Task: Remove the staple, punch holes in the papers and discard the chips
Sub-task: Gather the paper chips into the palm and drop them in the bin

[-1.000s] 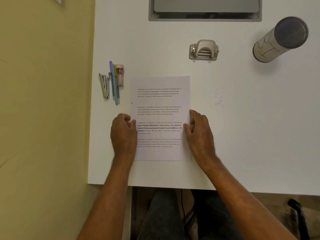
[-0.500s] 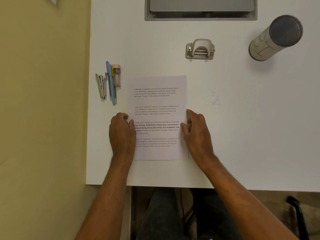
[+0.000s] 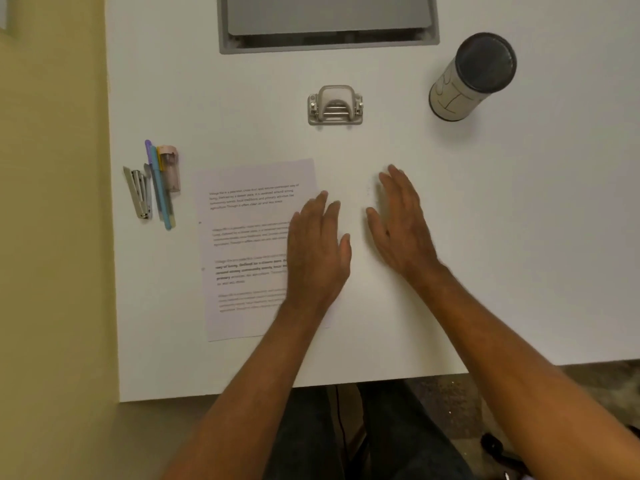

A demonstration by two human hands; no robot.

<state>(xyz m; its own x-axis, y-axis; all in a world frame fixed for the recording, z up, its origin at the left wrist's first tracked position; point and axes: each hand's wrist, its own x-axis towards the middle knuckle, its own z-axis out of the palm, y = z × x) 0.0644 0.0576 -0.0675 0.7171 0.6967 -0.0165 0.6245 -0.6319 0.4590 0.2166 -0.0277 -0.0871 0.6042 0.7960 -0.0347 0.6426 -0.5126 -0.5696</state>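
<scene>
Papers (image 3: pixel 249 237) lie flat left of centre on the table (image 3: pixel 450 271), released a moment ago by the left hand (image 3: pixel 317 251) and right hand (image 3: pixel 403 223), now open, empty, reaching toward the far punch (image 3: pixel 335 105).

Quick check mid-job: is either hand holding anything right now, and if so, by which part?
Nothing is held. The left hand is open and flat over the right edge of the papers; the right hand is open over the bare table.

Printed papers (image 3: pixel 249 244) flat, hole punch (image 3: pixel 335 106) beyond
</scene>
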